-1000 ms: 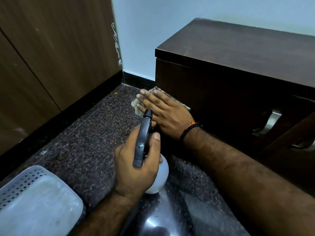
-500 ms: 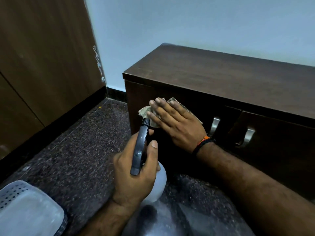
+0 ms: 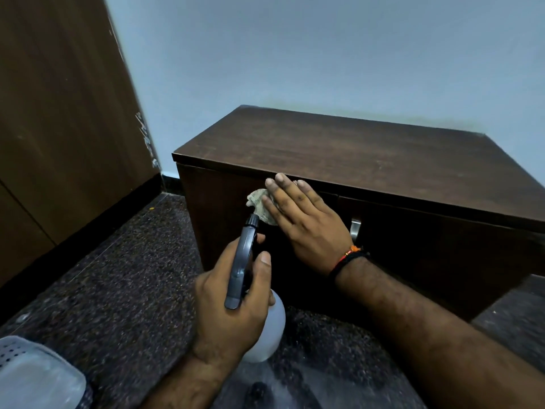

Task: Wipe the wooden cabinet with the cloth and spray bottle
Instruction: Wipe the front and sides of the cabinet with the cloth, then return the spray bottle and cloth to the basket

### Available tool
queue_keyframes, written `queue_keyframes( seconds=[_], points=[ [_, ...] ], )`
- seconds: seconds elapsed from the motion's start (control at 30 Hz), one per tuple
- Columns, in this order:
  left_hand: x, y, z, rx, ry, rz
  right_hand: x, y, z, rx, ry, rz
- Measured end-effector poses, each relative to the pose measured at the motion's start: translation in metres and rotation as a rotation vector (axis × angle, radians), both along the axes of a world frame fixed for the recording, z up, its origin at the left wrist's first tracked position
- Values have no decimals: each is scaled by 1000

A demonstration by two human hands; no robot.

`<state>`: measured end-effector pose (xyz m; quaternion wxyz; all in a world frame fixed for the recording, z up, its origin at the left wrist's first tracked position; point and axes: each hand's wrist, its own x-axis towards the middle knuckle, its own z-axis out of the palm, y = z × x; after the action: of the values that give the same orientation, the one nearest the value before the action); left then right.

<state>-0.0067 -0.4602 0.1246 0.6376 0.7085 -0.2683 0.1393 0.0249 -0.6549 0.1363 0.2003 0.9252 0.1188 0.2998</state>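
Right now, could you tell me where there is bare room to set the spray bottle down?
The cabinet top is bare from the wall back to its front edge. The dark floor between the brown wall panel and the cabinet's side is also free. It is crowded at the cabinet front, where the right hand presses the cloth beside the left hand holding the spray bottle.

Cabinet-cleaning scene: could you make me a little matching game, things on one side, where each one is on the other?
Things:
1. cloth
2. spray bottle
3. metal handle
4. perforated basket

Places:
A. bottom left corner, on the floor
B. gripped in the left hand
C. on the cabinet front, behind the right wrist
D. pressed flat to the cabinet front under the right hand

Pairs: 1-D, 2-B, 3-C, 4-A
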Motion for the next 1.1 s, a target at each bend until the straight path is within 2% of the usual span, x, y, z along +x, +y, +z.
queue_keyframes(
  seconds=[0.17,0.3,0.47,0.6,0.77,1.1],
  points=[
    [-8,-7,9,-22,7,-7,-27,-4,2,240,255,-22],
    [-2,-5,25,-46,16,-4,-29,9,30,454,-32,62],
    [28,11,85,-82,7,23,3,20,119,648,-325,98],
    [60,27,162,-106,-26,75,33,30,208,699,-420,105],
    [95,45,278,-97,-97,150,54,47,313,686,-448,130],
    [120,83,479,-102,-189,261,74,82,513,652,-541,200]
  ],
)
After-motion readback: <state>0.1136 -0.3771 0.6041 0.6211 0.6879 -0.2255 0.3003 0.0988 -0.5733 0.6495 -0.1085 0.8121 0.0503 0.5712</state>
